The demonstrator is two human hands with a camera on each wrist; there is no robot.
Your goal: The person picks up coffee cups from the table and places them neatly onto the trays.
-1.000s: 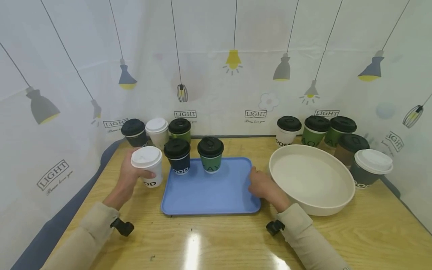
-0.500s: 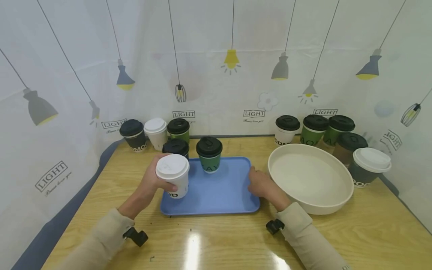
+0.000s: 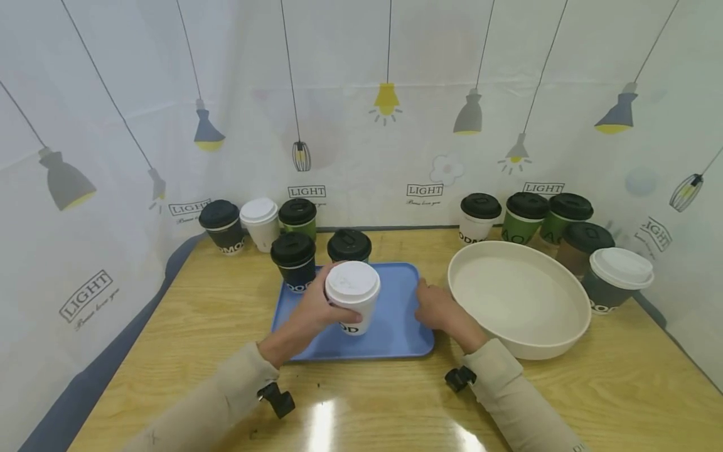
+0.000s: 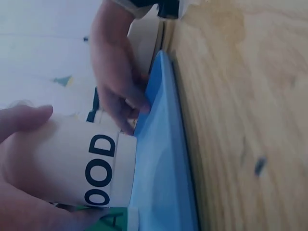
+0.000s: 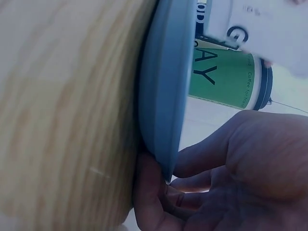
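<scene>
A white lidded paper coffee cup (image 3: 353, 282) is gripped round its side by my left hand (image 3: 315, 306), upright over the blue tray (image 3: 398, 320). In the left wrist view its base comes right at the tray's surface. My right hand (image 3: 443, 309) pinches the tray's right edge; in the right wrist view the thumb lies over the rim and the fingers (image 5: 149, 192) curl under it. At the tray's back left stands a navy cup (image 3: 297, 275) with a black lid. Beside it a green cup (image 5: 221, 79) with a black lid is partly hidden by the white cup in the head view.
A round cream basin (image 3: 519, 295) stands right of the tray. Several lidded cups are behind it, including a white-lidded dark cup (image 3: 612, 292). At the back left are a dark cup (image 3: 223, 232), a white cup (image 3: 262, 229) and a green cup (image 3: 298, 216). A printed curtain (image 3: 361, 157) encloses the table.
My left hand has carried the white cup rightward, from beside the tray's left edge to over its middle. My right hand has stayed on the tray's edge.
</scene>
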